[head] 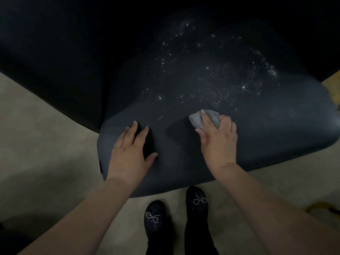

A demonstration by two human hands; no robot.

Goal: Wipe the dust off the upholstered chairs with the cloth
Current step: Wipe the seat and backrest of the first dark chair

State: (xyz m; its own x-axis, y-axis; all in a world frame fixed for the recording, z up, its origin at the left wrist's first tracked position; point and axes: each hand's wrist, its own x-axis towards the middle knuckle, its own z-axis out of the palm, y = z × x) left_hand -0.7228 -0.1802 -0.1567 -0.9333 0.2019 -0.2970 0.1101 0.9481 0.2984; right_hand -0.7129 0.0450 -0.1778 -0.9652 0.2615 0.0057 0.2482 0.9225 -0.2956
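One chair, one cloth, two hands

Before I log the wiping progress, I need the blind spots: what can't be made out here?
Head view only:
- Chair seat: its back part fades into darkness, so the dust there is uncertain.
- Cloth: largely covered by the right hand gripping it.
- Seat under the flat left hand: hidden.
- Yellow object: cut off by the right edge.
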